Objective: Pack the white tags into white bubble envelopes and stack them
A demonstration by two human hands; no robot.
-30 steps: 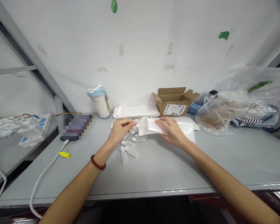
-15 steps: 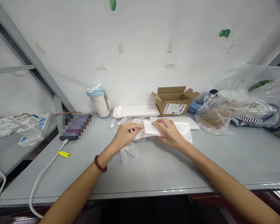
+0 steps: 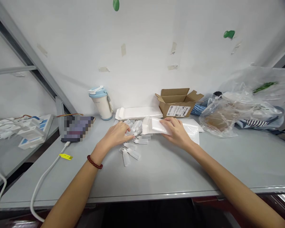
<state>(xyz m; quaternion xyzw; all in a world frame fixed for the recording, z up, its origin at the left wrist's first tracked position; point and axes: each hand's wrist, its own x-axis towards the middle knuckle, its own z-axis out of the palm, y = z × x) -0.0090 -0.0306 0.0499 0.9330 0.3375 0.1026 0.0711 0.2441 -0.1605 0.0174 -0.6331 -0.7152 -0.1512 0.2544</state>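
Observation:
My right hand (image 3: 175,131) is closed around a slim white paper box (image 3: 158,126), its open flap end pointing left. A clear, shiny plastic bag (image 3: 192,131) sticks out to the right, behind the same hand. My left hand (image 3: 117,133), with a red bead bracelet at the wrist, reaches over a loose pile of small translucent plastic tubes (image 3: 137,126) with thin loops. Its thumb and forefinger are apart at the pile's left side; the other fingertips are partly hidden. Several more tubes (image 3: 133,153) lie nearer to me.
Against the wall are a stack of flat white boxes (image 3: 141,112), an open cardboard box (image 3: 175,104) and a cream tumbler with a blue lid (image 3: 102,103). A phone (image 3: 78,128) on a white cable lies left. Plastic-wrapped items (image 3: 242,110) sit right.
My left hand has left the box's flap end and moved left and down to the tubes. The box in my right hand has shifted slightly right, its flap showing more.

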